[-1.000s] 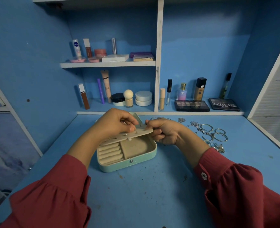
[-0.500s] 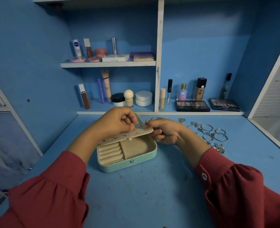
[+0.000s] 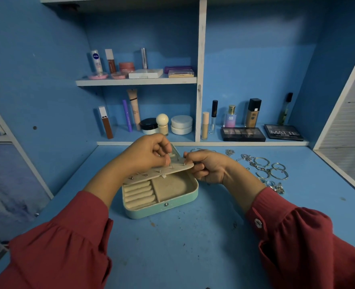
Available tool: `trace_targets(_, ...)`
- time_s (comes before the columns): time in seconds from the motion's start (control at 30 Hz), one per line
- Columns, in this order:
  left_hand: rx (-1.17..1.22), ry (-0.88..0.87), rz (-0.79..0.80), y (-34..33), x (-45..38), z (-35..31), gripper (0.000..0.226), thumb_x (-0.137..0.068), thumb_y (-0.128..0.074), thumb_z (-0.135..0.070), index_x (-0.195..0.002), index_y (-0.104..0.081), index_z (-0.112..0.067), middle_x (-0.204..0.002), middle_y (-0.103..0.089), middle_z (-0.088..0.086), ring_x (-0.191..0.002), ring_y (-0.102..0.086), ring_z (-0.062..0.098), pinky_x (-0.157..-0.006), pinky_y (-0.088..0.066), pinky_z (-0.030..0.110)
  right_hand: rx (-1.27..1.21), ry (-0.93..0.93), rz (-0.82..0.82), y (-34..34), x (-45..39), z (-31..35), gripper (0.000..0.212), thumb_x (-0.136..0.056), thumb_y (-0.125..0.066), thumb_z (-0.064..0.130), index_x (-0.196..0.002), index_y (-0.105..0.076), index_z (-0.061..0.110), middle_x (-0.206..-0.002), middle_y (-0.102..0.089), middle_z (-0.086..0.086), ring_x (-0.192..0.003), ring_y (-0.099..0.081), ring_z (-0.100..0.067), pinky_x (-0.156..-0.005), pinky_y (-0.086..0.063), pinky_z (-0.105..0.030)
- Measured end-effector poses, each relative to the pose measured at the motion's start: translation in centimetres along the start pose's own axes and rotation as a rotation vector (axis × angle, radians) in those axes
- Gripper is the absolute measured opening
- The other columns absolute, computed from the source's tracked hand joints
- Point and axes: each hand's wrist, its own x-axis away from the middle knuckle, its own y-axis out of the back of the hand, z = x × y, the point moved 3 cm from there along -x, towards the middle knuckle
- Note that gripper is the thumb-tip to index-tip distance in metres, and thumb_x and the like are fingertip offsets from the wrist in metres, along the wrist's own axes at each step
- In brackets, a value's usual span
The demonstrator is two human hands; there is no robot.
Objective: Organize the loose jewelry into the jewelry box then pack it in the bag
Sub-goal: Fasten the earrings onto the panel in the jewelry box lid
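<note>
Both hands grip the earring panel (image 3: 162, 171) over the open mint jewelry box (image 3: 164, 207): left hand (image 3: 149, 152) pinching a stud, right hand (image 3: 205, 166) holding its end. Loose silver jewelry (image 3: 264, 170) lies toward the desk's (image 3: 183, 247) right edge.

jewelry box (image 3: 162, 202) sits open mid-desk (image 3: 183, 247), earring panel (image 3: 160, 172) lifted over its back half. left hand (image 3: 145, 153) on the panel from the left, right hand (image 3: 208, 166) at its right end. loose jewelry (image 3: 264, 170) right of the box, shelves (image 3: 137, 81) behind.
</note>
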Motion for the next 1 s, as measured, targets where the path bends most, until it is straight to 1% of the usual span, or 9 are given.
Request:
trace_targets(0.13, -0.004, 0.010, 0.001, -0.3, 0.0, 0.0, 0.023, -0.079, -0.072, -0.001, -0.083, -0.058, -0.019, -0.086, -0.069, 0.014, -0.069, -0.056, 0.011, -0.071, -0.047, 0.026, 0.001, 0.002, -0.001, -0.1, 0.1, 0.0, 0.029, -0.092, -0.034, -0.005, -0.070, -0.042, 0.012, -0.041, -0.037, 0.006, -0.028, -0.026, 0.000, -0.030, -0.012, -0.010)
trace_targets(0.3, -0.026, 0.015, 0.010, -0.6, -0.1, 0.0, 0.024, -0.081, -0.069, 0.002, -0.081, -0.059, -0.020, -0.077, -0.063, 0.002, -0.064, -0.054, 0.005, -0.065, -0.045, 0.016, -0.001, 0.004, -0.008, -0.1, 0.1, 0.0, 0.028, -0.091, -0.035, -0.006, -0.071, -0.043, 0.012, -0.043, -0.038, 0.006, -0.029, -0.026, 0.000, -0.030, -0.013, -0.010)
trace_targets(0.4, -0.070, 0.018, 0.057, -0.6, -0.2, -0.2, 0.021, -0.084, -0.066, -0.001, -0.085, -0.067, -0.022, -0.082, -0.067, 0.000, -0.073, -0.058, 0.006, -0.067, -0.045, 0.011, 0.006, 0.006, -0.008, -0.1, 0.1, 0.0, 0.028, -0.091, -0.035, -0.006, -0.071, -0.043, 0.012, -0.041, -0.036, 0.006, -0.029, -0.025, 0.000, -0.030, -0.013, -0.010)
trace_targets(0.47, -0.166, 0.019, 0.097, -0.6, -0.4, -0.6, 0.019, -0.086, -0.064, -0.006, -0.090, -0.073, -0.022, -0.086, -0.069, -0.008, -0.080, -0.060, 0.003, -0.074, -0.045, 0.012, 0.006, 0.006, -0.002, 0.0, 0.1, 0.0, 0.028, -0.091, -0.035, -0.006, -0.071, -0.044, 0.011, -0.042, -0.036, 0.005, -0.029, -0.025, 0.000, -0.030, -0.013, -0.010)
trace_targets(0.53, -0.215, 0.014, 0.122, -0.6, -0.5, -0.9, 0.016, -0.085, -0.065, -0.009, -0.090, -0.075, -0.021, -0.084, -0.069, -0.013, -0.083, -0.061, 0.002, -0.077, -0.045, 0.014, 0.007, 0.006, -0.002, 0.1, 0.0, 0.0, 0.028, -0.090, -0.036, -0.006, -0.071, -0.043, 0.011, -0.042, -0.036, 0.005, -0.030, -0.025, 0.000, -0.029, -0.014, -0.010)
trace_targets(0.67, -0.229, 0.009, 0.129, -0.6, -0.7, -1.1, 0.008, -0.081, -0.073, -0.016, -0.081, -0.075, -0.024, -0.081, -0.071, -0.011, -0.081, -0.063, 0.004, -0.076, -0.048, 0.019, 0.007, 0.008, -0.013, 0.2, 0.0, -0.1, 0.027, -0.089, -0.037, -0.008, -0.071, -0.042, 0.012, -0.044, -0.035, 0.005, -0.030, -0.025, -0.001, -0.029, -0.014, -0.010)
trace_targets(0.77, -0.243, 0.008, 0.131, -0.7, -0.9, -0.8, 0.012, -0.082, -0.072, -0.017, -0.075, -0.071, -0.027, -0.075, -0.068, -0.014, -0.072, -0.059, -0.001, -0.070, -0.045, 0.018, 0.020, 0.010, -0.022, 0.2, -0.1, -0.1, 0.029, -0.089, -0.037, -0.008, -0.069, -0.041, 0.013, -0.043, -0.033, 0.005, -0.030, -0.024, -0.001, -0.029, -0.014, -0.010)
trace_targets(0.83, -0.207, 0.000, 0.113, -0.9, -0.9, -0.8, 0.013, -0.083, -0.071, -0.016, -0.076, -0.069, -0.026, -0.076, -0.067, -0.013, -0.071, -0.058, -0.001, -0.071, -0.044, 0.017, 0.019, 0.013, -0.023, 0.1, 0.0, 0.0, 0.029, -0.090, -0.037, -0.007, -0.069, -0.041, 0.013, -0.043, -0.033, 0.006, -0.030, -0.024, -0.001, -0.030, -0.013, -0.010)
trace_targets(1.0, -0.037, 0.016, -0.006, -0.1, -0.3, -0.2, 0.013, -0.084, -0.070, -0.009, -0.079, -0.068, -0.020, -0.079, -0.067, -0.009, -0.073, -0.058, 0.001, -0.070, -0.045, 0.012, 0.004, 0.005, -0.015, -0.1, 0.2, 0.1, 0.029, -0.092, -0.036, -0.005, -0.071, -0.044, 0.011, -0.042, -0.038, 0.006, -0.029, -0.025, 0.000, -0.031, -0.012, -0.010)
